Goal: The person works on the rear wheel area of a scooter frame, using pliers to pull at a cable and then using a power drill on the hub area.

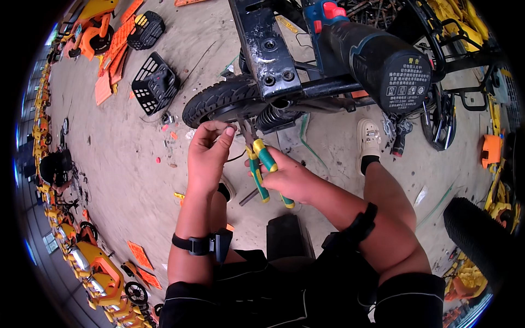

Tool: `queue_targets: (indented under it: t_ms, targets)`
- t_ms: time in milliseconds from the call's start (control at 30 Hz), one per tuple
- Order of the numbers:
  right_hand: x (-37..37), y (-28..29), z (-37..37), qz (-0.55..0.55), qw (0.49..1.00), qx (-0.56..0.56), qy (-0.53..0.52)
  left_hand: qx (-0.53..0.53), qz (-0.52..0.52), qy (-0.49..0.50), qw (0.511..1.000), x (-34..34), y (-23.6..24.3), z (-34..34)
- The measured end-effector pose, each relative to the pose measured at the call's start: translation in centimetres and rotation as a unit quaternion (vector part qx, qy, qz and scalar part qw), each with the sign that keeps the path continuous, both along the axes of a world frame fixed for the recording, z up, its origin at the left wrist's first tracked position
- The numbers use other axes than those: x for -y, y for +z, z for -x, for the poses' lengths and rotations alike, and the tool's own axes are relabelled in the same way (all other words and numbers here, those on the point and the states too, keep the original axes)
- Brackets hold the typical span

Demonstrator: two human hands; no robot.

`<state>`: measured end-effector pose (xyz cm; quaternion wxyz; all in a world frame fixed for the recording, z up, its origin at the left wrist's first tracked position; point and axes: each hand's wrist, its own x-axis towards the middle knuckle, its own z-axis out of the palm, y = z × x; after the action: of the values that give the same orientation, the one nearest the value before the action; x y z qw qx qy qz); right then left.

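My right hand (287, 174) is wrapped round a pair of pliers (255, 170) with green and yellow handles. Their dark jaws point up toward the hub area of a black-tyred wheel (219, 101). Just left of the jaws, my left hand (210, 150) has its thumb and forefinger pinched together; I cannot make out what they hold, if anything. A black coil spring shock absorber (272, 118) sits right of the wheel, beneath a scuffed black metal frame (268, 52). Whether the jaws grip anything is too small to tell.
A cordless power tool (377, 60) with a large black battery rests on the frame. Black plastic baskets (156, 85) and orange panels (112, 60) lie on the floor at left. Another power tool (402, 136) lies beyond my right foot. Yellow vehicles (98, 273) line the left side.
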<state>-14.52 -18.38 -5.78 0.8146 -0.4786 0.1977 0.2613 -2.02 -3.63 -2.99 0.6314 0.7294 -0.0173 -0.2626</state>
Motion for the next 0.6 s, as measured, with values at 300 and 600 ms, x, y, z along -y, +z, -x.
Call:
queue_targets:
  t_ms: [300, 600]
  targets:
    - [0.8, -0.5, 2.2, 0.154, 0.983, -0.096, -0.005, -0.089, 0.046, -0.017, 0.995, 1.0, -0.9, -0.9]
    - [1.3, -1.1, 4.4, 0.128, 0.975, -0.176, -0.042, -0.089, 0.024, -0.099, 0.991, 2.8, -0.9, -0.3]
